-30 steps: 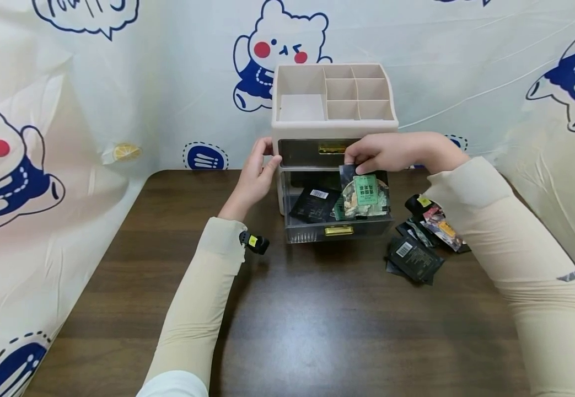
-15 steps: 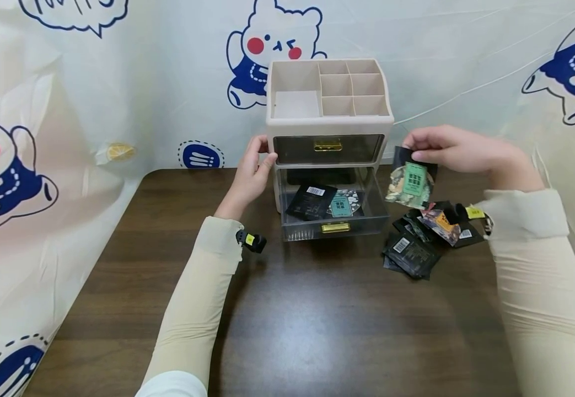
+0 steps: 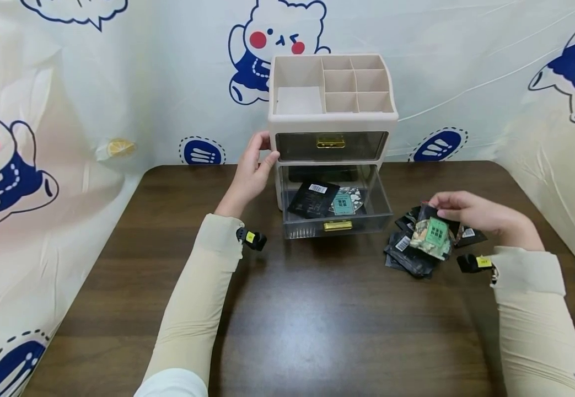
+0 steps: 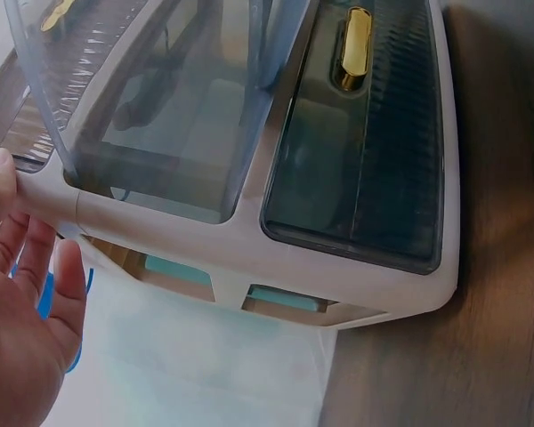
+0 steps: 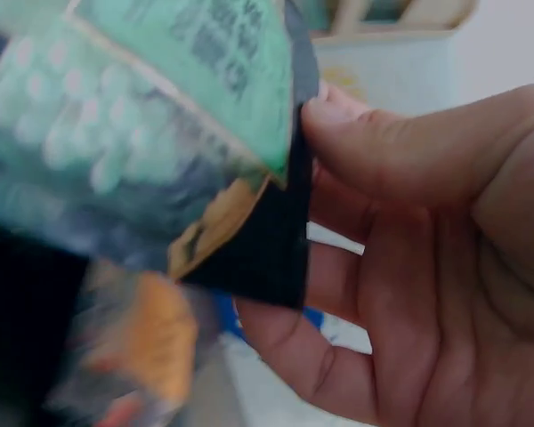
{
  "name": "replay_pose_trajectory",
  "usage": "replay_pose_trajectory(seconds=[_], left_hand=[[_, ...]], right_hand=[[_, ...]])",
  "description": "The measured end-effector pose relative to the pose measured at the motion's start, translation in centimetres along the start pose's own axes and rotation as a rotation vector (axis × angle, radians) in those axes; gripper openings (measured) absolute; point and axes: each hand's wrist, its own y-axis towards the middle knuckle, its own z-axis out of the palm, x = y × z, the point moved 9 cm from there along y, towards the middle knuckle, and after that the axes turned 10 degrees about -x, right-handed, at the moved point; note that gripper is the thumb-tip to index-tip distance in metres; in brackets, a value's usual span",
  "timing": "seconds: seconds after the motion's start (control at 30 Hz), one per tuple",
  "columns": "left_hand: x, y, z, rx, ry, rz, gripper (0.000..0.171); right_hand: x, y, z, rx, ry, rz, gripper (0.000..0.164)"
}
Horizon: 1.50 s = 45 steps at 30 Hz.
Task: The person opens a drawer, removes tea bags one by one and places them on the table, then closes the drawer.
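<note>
My right hand (image 3: 481, 212) pinches a sachet (image 3: 432, 234) with a green label between thumb and fingers, over a pile of dark sachets (image 3: 406, 259) on the table. The right wrist view shows the thumb on the front of this green-labelled sachet (image 5: 142, 133). My left hand (image 3: 250, 176) holds the left front edge of a cream drawer organizer (image 3: 334, 122). In the left wrist view its thumb lies on the organizer's frame (image 4: 169, 213), fingers at the side. The clear lower drawer (image 3: 307, 227) stands pulled out, holding a black sachet (image 3: 313, 199) and a teal-labelled sachet (image 3: 344, 203).
Above, the upper drawer (image 3: 312, 148) with a gold handle is closed. The organizer's top has open compartments (image 3: 299, 100). Brown wooden table (image 3: 277, 309) stretches in front; a patterned white cloth (image 3: 178, 82) hangs behind and at the sides.
My right hand has lifted the green-labelled sachet out of the lower drawer and carried it right and down to the pile. The left hand has stayed at the organizer's edge.
</note>
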Motion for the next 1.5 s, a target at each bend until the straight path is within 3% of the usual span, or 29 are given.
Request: replay_pose_trajectory(seconds=[0.2, 0.47, 0.6, 0.8, 1.03, 1.23, 1.5], left_hand=[[-0.5, 0.2, 0.3, -0.001, -0.004, 0.037, 0.028], [-0.4, 0.0, 0.4, 0.007, -0.003, -0.002, 0.031], [-0.3, -0.1, 0.3, 0.002, 0.010, -0.018, 0.031], [-0.3, -0.2, 0.2, -0.009, 0.018, -0.013, 0.030], [-0.4, -0.1, 0.3, -0.003, 0.022, -0.018, 0.030], [-0.5, -0.1, 0.1, -0.011, 0.027, 0.001, 0.028], [-1.0, -0.3, 0.1, -0.008, 0.039, 0.022, 0.027]], right_hand=[[-3.2, -0.8, 2.0, 0.007, -0.124, 0.121, 0.013], [-1.2, -0.7, 1.0, -0.032, -0.164, 0.147, 0.020], [1.8, 0.0, -0.1, -0.089, -0.224, 0.075, 0.022], [8.4, 1.9, -1.5, -0.166, -0.297, -0.060, 0.020], [14.9, 4.8, -1.6, -0.125, -0.350, -0.181, 0.021], [18.9, 8.0, -0.3, -0.077, -0.400, -0.283, 0.018], [22.0, 11.9, 3.7, 0.031, -0.444, -0.387, 0.016]])
